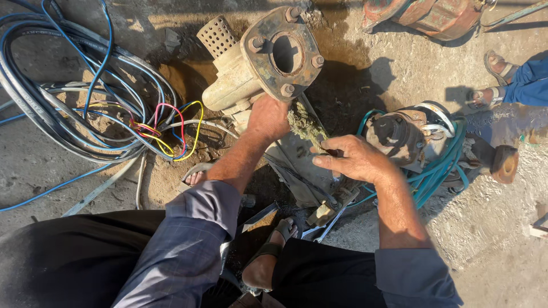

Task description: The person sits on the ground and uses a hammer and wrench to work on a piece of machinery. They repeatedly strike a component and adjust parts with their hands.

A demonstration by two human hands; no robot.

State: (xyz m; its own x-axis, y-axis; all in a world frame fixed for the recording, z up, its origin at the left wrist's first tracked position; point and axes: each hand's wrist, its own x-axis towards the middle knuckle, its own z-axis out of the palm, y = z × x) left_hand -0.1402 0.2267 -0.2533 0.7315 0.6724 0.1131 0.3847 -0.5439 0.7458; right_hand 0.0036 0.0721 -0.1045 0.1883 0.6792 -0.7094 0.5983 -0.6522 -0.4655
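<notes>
Best done bracing the rusty flanged cast-iron pump housing (pixel 268 63) on the ground with the left hand (pixel 267 118), grip closed over its lower rim, while the right hand (pixel 351 158), pinching the greenish fibrous wad (pixel 305 126) just below the flange, works slowly

Cable bundle (pixel 85 102) lies left of the pump housing (pixel 262 63) (motor (pixel 399 137) right).

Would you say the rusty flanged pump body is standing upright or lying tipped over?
Tipped over. The pump body lies on the ground with its round flange opening facing sideways and up toward the camera, and the left hand rests against it.
</notes>
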